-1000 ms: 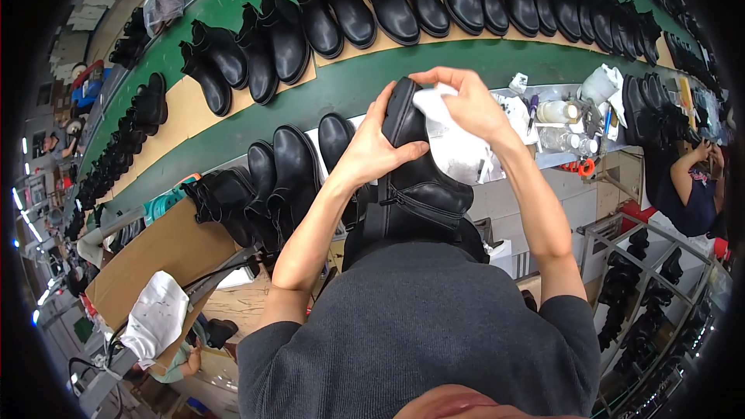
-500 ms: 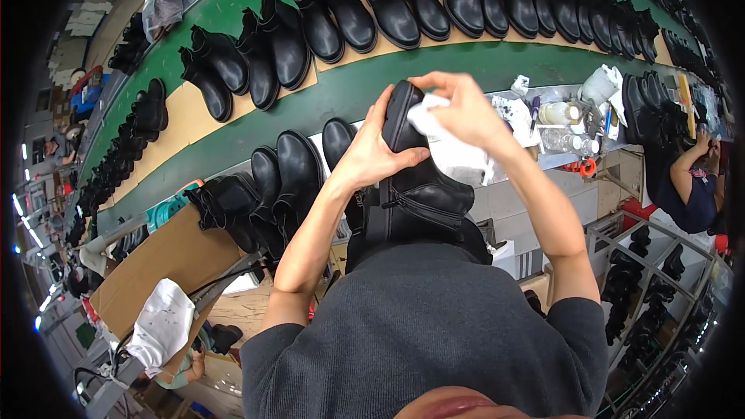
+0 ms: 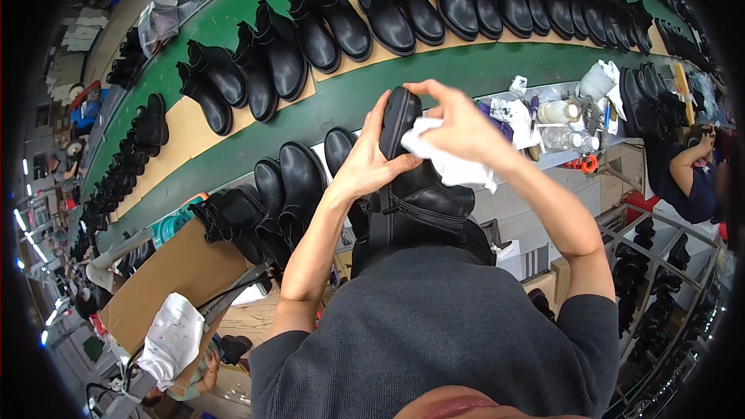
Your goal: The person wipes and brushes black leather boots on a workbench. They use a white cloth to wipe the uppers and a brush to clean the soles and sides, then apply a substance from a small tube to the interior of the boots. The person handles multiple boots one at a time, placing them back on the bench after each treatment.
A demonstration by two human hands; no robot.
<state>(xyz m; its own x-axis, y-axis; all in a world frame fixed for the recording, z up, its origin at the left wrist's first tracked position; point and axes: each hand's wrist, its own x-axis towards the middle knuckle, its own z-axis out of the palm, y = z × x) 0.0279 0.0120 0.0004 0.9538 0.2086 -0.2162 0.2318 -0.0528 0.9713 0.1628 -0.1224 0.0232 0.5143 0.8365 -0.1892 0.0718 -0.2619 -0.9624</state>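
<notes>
A black leather ankle boot (image 3: 427,200) with a side zip is held up in front of my chest, its sole edge toward the left. My left hand (image 3: 365,157) grips it by the forefoot, fingers behind the sole and thumb across the upper. In my right hand (image 3: 459,126) is a bunched white cloth (image 3: 446,161), pressed against the boot near its toe. The cloth's loose end hangs down over the boot's side. Part of the boot's upper is hidden behind the cloth and my right hand.
Black boots (image 3: 385,12) stand in a long row on the green bench (image 3: 341,93). More boots (image 3: 301,174) are at my left beside a cardboard sheet (image 3: 178,271). Bottles (image 3: 560,112) and rags lie at the right. Another person (image 3: 689,174) works at far right.
My right hand with the cloth has shifted slightly down and left along the boot. My left hand keeps its grip. The view has shifted a little.
</notes>
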